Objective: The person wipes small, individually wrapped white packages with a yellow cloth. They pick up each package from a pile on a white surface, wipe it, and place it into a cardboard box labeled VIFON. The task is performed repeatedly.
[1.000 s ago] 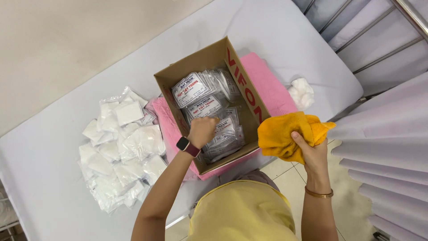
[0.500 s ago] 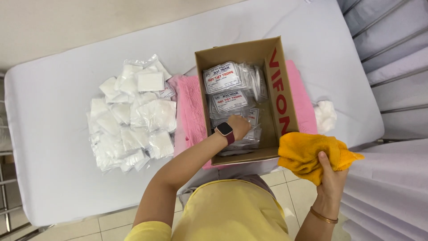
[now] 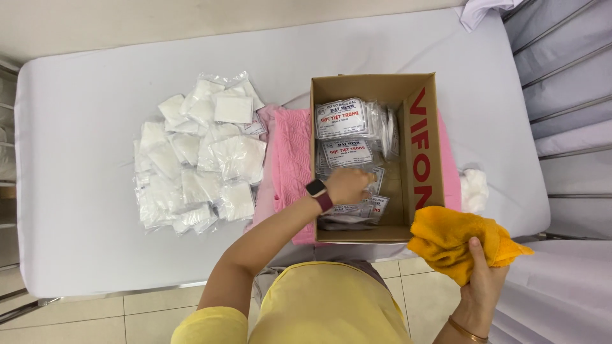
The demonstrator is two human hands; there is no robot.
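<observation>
So on the far left there's a loose heap of clear gauze packets (image 3: 197, 153) sitting on the white bed (image 3: 76, 191), nothing holding them in. They look slippery, so a bump would probably send a few sliding toward the edge.

Next over, a pink cloth (image 3: 290, 165) lies under the cardboard box (image 3: 421, 153). The box sits near the bed's front edge on that soft cloth, so leaning on its near wall could tip or scoot it off.

The left hand (image 3: 347, 185) is down inside the box, fingers curled onto one of the labelled packets (image 3: 344, 153) stacked there. Can't tell if it's actually pinching one or just pressing on it. Those packets overlap, so lifting one may drag its neighbour up and drop it.

On the right, the right hand (image 3: 481, 280) has its fingers pressed together around a bunched yellow towel (image 3: 456, 245), held off the bed over the floor. A loose grip there and it lands on the tiles. A small white wad (image 3: 475, 190) sits just beside the box, easy to knock off.
</observation>
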